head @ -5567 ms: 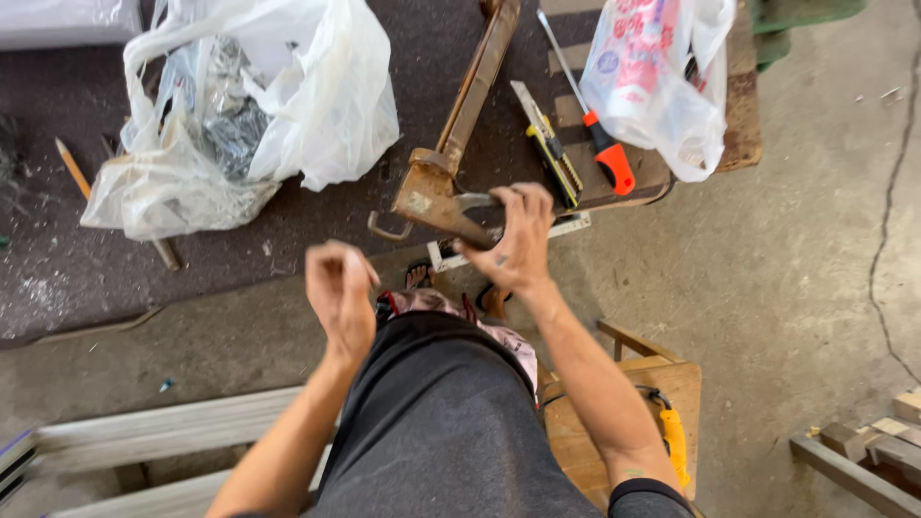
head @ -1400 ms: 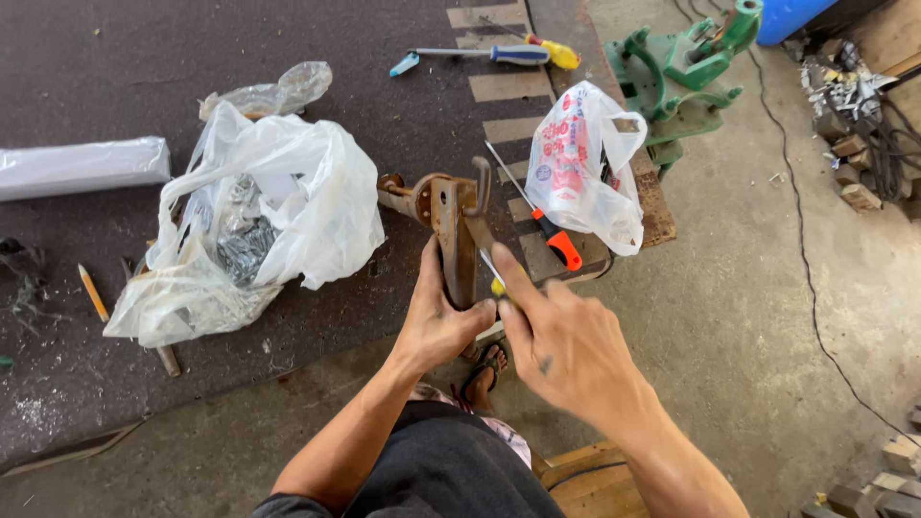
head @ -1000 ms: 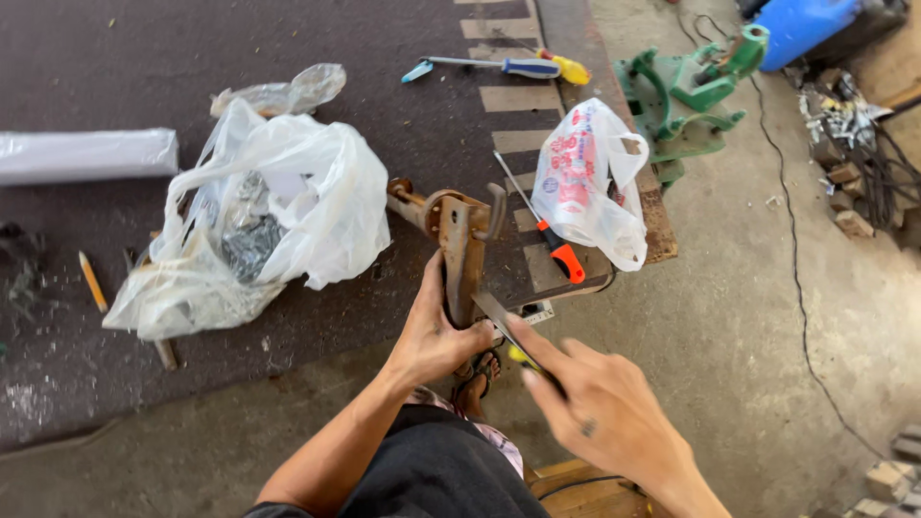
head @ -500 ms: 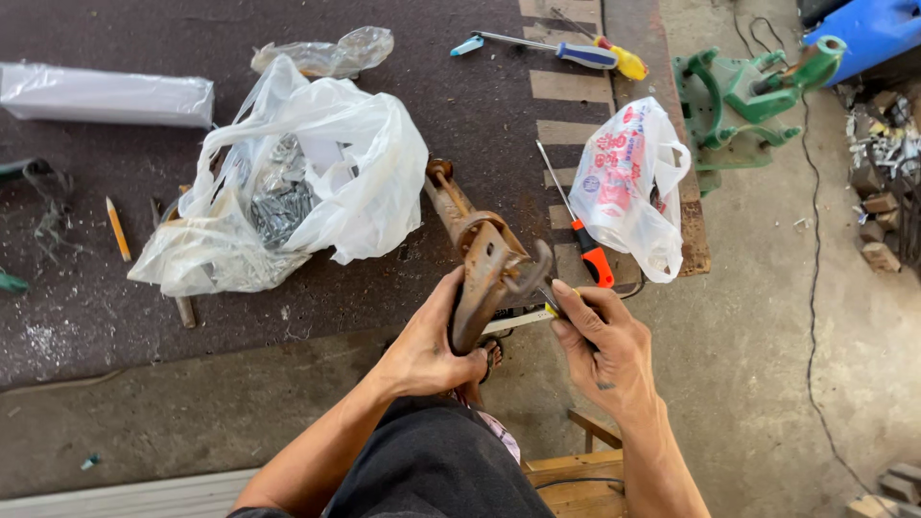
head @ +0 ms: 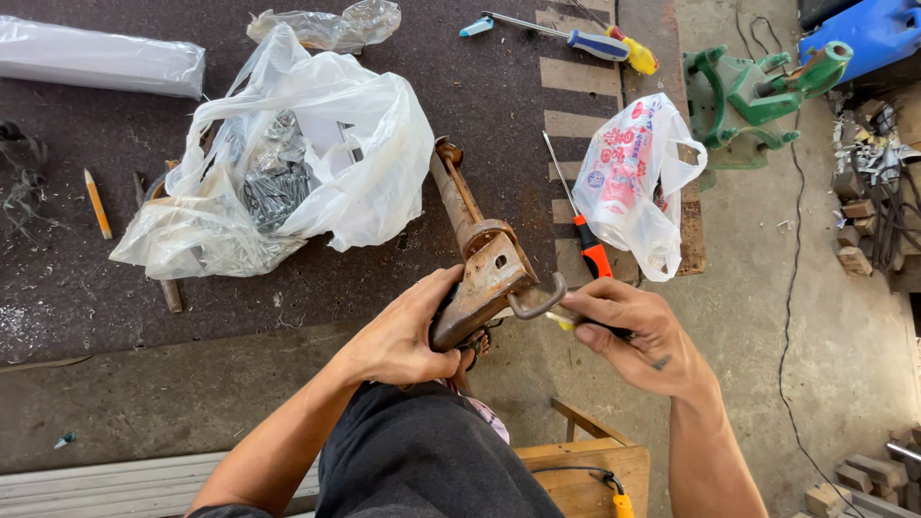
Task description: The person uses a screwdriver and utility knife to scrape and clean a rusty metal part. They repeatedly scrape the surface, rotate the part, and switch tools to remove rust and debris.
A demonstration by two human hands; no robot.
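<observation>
Two hands show: the left hand (head: 408, 336) and the right hand (head: 628, 326), both on one rusty metal tool (head: 480, 264). On the dark mat (head: 115, 297) lie three screwdrivers: an orange-handled one (head: 587, 245), a blue one (head: 595, 43) and a yellow one (head: 638, 58). There are two full plastic bags, a large white bag (head: 288, 163) and a printed bag (head: 628, 182), plus one crumpled clear bag (head: 326, 24). One pencil (head: 97, 201) lies near the mat's left edge, and one wrapped roll (head: 96, 62) at the far left corner.

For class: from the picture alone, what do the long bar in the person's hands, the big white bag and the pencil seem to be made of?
Long bar, gripped by the left hand: apparently steel, matt with brown rust and pitting.
Big white bag: thin plastic film, glossy, crinkled and half see-through, with grey metal pieces showing inside.
Pencil: probably wood, painted orange; too small to be sure.
</observation>
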